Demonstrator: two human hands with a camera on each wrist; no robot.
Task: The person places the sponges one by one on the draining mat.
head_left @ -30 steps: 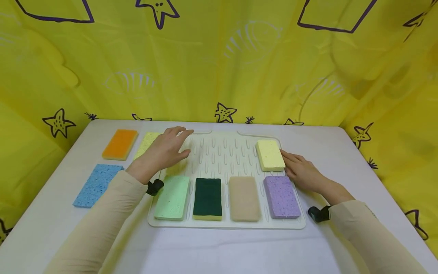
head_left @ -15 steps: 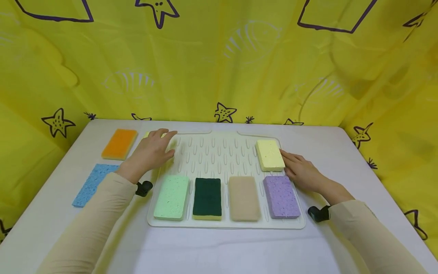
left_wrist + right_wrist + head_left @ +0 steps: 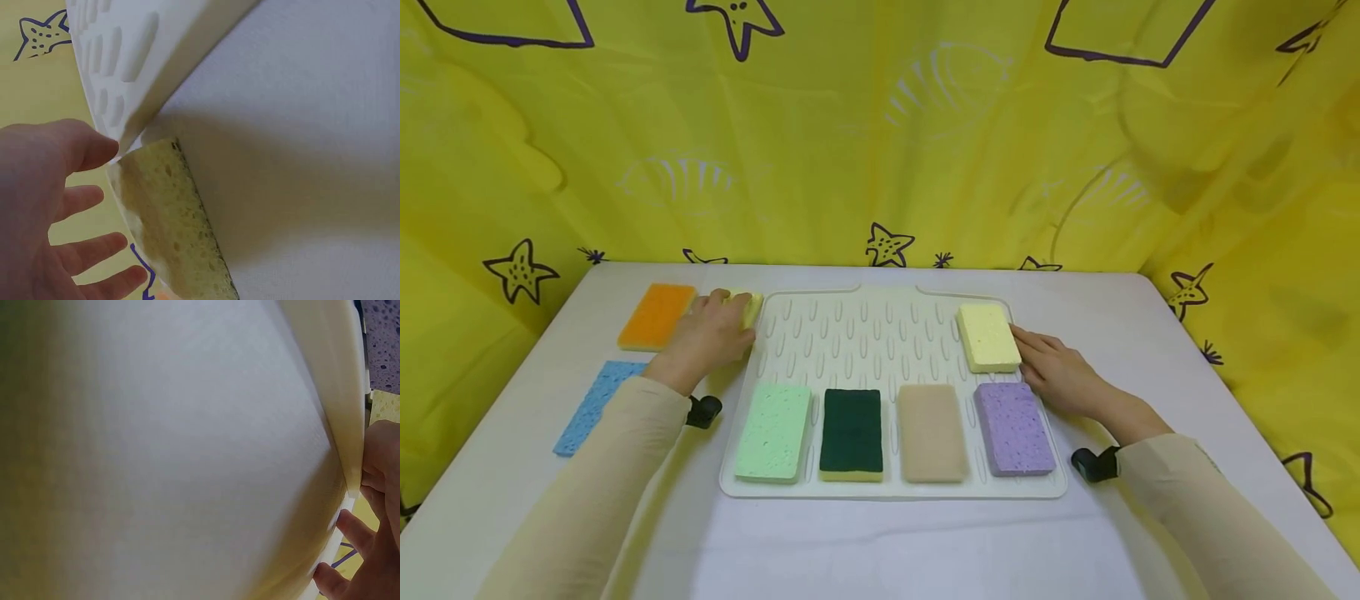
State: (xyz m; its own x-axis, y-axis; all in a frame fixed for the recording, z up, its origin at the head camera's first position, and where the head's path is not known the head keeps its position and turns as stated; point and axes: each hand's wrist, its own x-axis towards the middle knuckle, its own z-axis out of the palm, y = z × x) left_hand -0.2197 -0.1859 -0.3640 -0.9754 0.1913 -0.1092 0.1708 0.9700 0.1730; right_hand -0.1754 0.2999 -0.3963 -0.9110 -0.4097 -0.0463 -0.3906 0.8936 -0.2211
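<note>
My left hand is over a yellow sponge lying just left of the tray's back corner, and hides most of it. In the left wrist view its fingers are spread apart above the porous sponge, not closed round it. My right hand rests at the right rim of the cream ribbed tray, fingers fairly straight beside a pale yellow sponge. The right wrist view has the thumb against the tray's edge. A front row on the tray holds mint green, dark green, beige and purple sponges.
Left of the tray, an orange sponge and a blue sponge lie on the white table. My left forearm partly covers the blue one. A yellow curtain with sea drawings stands behind the table.
My left hand has moved left, from over the tray's back left part to over the yellow sponge beside it. My right hand has stayed at the tray's right rim.
</note>
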